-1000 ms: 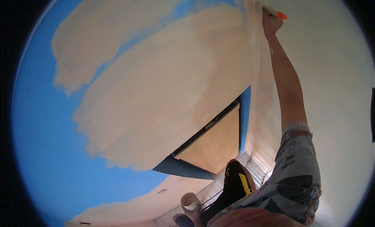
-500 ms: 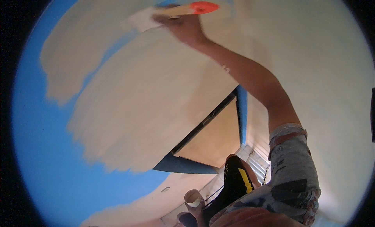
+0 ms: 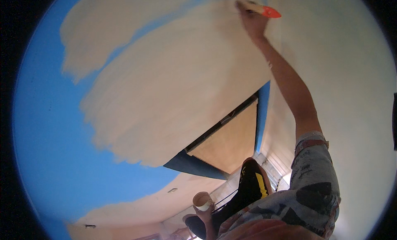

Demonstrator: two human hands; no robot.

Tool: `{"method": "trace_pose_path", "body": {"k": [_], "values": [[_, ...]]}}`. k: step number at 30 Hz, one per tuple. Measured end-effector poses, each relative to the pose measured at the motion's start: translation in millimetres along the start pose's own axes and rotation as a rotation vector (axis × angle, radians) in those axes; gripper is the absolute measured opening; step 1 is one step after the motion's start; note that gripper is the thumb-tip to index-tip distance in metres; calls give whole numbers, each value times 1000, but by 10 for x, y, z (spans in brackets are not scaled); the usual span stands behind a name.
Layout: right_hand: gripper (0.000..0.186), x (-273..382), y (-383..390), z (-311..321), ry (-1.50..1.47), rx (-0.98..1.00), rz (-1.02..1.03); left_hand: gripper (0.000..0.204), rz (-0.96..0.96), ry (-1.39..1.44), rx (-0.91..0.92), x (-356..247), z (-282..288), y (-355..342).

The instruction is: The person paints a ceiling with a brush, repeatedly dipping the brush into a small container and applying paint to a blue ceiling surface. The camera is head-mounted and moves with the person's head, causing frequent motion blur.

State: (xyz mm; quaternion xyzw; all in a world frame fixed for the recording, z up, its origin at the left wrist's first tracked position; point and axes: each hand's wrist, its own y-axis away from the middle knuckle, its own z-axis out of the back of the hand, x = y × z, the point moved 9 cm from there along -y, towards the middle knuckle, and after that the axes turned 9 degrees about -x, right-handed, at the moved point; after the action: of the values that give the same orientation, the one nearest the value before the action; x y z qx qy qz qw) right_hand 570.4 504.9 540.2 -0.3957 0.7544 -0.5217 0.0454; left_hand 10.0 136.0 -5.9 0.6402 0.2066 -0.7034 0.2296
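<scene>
High on the wall, my right hand (image 3: 254, 24) grips a paintbrush (image 3: 271, 12) with a pale handle ending in bright orange-red. The bristles are blurred and partly hidden by my fingers, close to where two walls meet. Around it spreads a broad coat of cream paint (image 3: 165, 91) over the blue wall (image 3: 49, 157), with a blue streak still showing between strokes. Low down, my left hand (image 3: 205, 215) is wrapped round a pale cup (image 3: 202, 201), held roughly upright. What the cup contains is hard to make out.
A tan panel (image 3: 227, 141) with a dark upper edge stands below the cream patch, bordered by blue. To the right rises a pale wall (image 3: 351, 99). My bent leg (image 3: 251, 184), in black and yellow, is beneath me. A small fitting (image 3: 172, 191) sits on the lower wall.
My right hand has swept rightward and slightly up with the paintbrush, toward the corner. The view has shifted a little. My left hand still holds the cup low down.
</scene>
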Motion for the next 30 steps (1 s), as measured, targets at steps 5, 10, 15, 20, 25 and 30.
{"method": "trace_pose_path", "body": {"k": [5,10,15,20,25,30], "values": [[23,894,672,-287,-463,307,-214,87,-36,-117,-94,235,282,58],[22,-655,-144,335,-174,98,-257,85,36,1,-136,-17,161,114],[35,-1379,-423,1228,504,-111,-359,84,-25,23,-229,94,462,116],[20,-1595,-400,1195,189,-106,-171,85,-3,14,-85,-68,19,-25],[22,-260,565,137,-133,-68,-118,85,43,19,-46,242,171,-19],[29,1140,1394,-539,-514,113,-362,81,-60,-79,-72,351,235,-58]]}}
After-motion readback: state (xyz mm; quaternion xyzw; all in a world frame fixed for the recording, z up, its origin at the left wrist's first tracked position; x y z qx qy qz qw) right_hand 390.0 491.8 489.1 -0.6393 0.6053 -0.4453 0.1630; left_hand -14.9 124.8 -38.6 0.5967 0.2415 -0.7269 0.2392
